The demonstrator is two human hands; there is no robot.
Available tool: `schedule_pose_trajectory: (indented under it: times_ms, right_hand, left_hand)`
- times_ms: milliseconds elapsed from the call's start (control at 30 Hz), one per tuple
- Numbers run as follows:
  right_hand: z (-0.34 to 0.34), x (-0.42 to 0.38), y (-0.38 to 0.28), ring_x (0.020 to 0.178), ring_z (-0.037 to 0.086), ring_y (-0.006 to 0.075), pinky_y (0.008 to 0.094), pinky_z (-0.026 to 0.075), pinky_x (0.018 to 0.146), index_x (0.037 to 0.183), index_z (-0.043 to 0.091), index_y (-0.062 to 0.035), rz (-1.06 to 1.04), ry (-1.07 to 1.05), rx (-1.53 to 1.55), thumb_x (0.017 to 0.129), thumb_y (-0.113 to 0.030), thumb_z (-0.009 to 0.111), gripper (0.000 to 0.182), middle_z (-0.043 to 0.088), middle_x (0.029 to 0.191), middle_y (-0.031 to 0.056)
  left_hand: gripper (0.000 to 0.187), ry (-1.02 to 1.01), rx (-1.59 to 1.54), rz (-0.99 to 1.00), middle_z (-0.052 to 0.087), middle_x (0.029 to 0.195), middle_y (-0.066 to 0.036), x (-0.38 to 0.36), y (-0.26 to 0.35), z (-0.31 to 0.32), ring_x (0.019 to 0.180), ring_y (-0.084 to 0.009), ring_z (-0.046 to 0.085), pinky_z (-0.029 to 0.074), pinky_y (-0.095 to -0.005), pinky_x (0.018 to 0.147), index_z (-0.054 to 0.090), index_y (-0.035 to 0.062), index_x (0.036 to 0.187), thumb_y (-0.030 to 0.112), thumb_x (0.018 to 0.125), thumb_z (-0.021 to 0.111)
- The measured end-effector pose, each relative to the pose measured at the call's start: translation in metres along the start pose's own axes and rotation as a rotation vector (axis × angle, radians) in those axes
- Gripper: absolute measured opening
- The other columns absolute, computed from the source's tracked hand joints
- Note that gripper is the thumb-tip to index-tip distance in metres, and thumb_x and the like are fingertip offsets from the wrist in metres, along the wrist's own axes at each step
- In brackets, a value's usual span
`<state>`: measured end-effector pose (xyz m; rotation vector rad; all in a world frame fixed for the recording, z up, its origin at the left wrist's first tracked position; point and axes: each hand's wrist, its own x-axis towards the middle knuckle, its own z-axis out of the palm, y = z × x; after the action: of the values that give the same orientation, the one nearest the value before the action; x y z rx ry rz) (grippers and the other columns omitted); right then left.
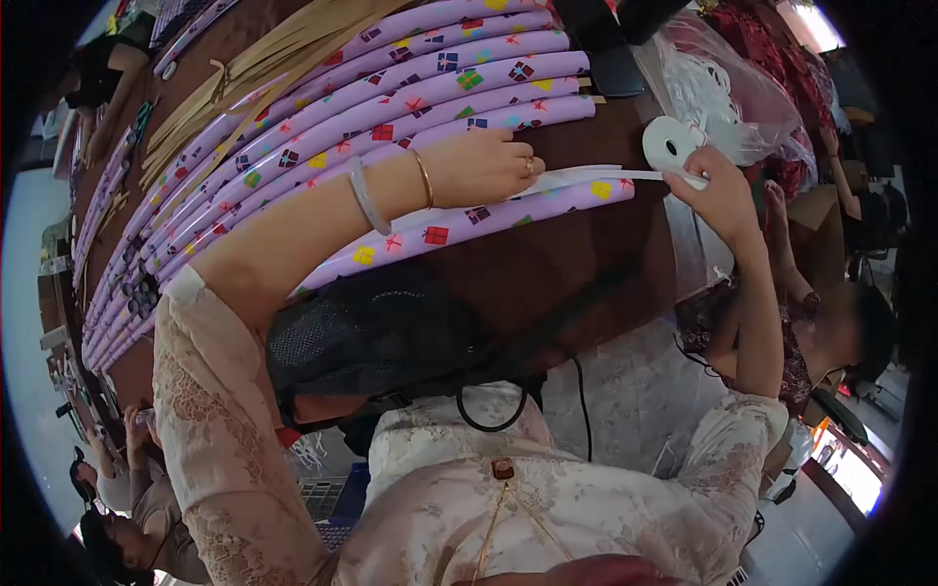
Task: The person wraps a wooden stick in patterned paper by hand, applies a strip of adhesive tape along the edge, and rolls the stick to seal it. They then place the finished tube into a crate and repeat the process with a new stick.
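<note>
Several lilac gift-wrap rolls printed with small presents lie side by side across the table. My left hand is closed above the nearest wrap roll, fingers curled down at the start of a white tape strip. What its fingertips grip is partly hidden. That strip runs taut to the right, past the wrap roll's end. My right hand is closed, pinching the strip and steadying the roll of white tape, whose flat side and dark centre hole face me.
Brown paper strips lie at the far left over the wrap rolls. A clear plastic bag with white cord stands at back right. Near my lap is a black mesh bag. Other people sit at both sides.
</note>
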<state>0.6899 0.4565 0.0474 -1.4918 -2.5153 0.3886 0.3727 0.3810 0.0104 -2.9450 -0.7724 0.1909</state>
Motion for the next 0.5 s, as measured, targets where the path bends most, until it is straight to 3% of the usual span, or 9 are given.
schedule_pose_trajectory:
  times_ms: [33,100,200,300,433,500]
  right_hand:
    - [0.001,-0.002,-0.005,0.072,0.054,0.0256,0.0334,0.043,0.063,0.072,0.051,-0.0009,0.003,0.001,0.002,0.072,-0.033,0.068,0.036,0.053,0.074,0.0116]
    - [-0.001,-0.004,-0.017,0.078,0.055,0.0281,0.0355,0.045,0.066,0.077,0.055,-0.0009,0.053,0.035,-0.181,0.073,-0.037,0.065,0.038,0.056,0.082,0.0117]
    - [-0.002,-0.004,-0.030,0.084,0.057,0.0283,0.0381,0.047,0.070,0.081,0.059,-0.0008,0.049,0.053,-0.260,0.074,-0.040,0.061,0.040,0.057,0.089,0.0112]
    - [0.006,-0.004,-0.026,0.078,0.055,0.0291,0.0379,0.045,0.065,0.074,0.052,-0.0018,-0.011,0.166,-0.279,0.072,-0.037,0.064,0.037,0.052,0.082,0.0089]
    - [0.003,-0.001,-0.033,0.079,0.055,0.0281,0.0382,0.045,0.066,0.074,0.053,-0.0023,-0.006,0.185,-0.322,0.071,-0.037,0.065,0.037,0.053,0.083,0.0082]
    - [-0.001,0.000,-0.038,0.089,0.056,0.0282,0.0386,0.048,0.073,0.085,0.062,-0.0008,0.062,0.097,-0.377,0.073,-0.038,0.061,0.039,0.057,0.094,0.0107]
  left_hand:
    - [0.033,-0.001,0.001,0.003,0.051,0.105,-0.001,-0.001,-0.002,0.003,0.097,-0.0152,0.049,0.042,-0.0280,0.081,0.051,0.0030,0.107,0.017,0.077,0.053]
    - [0.020,0.205,-0.076,0.054,0.053,0.101,-0.002,-0.003,-0.005,0.007,0.099,-0.0148,0.049,0.041,-0.0274,0.082,0.060,0.0054,0.093,0.016,0.077,0.055]
    - [0.021,0.315,-0.084,0.095,0.052,0.110,-0.002,-0.002,-0.007,0.012,0.106,-0.0151,0.047,0.039,-0.0263,0.086,0.059,0.0059,0.094,0.016,0.077,0.056]
    - [0.021,0.319,0.018,0.102,0.051,0.117,-0.001,0.000,-0.006,0.014,0.109,-0.0160,0.045,0.037,-0.0272,0.088,0.059,0.0072,0.095,0.017,0.077,0.056]
    - [0.018,0.270,0.035,0.118,0.051,0.116,0.001,0.005,-0.010,0.007,0.110,-0.0161,0.045,0.036,-0.0281,0.089,0.059,0.0093,0.093,0.018,0.077,0.056]
    - [0.018,0.217,0.052,0.132,0.052,0.116,0.003,0.009,-0.010,0.005,0.111,-0.0159,0.044,0.036,-0.0289,0.090,0.058,0.0112,0.092,0.020,0.076,0.058]
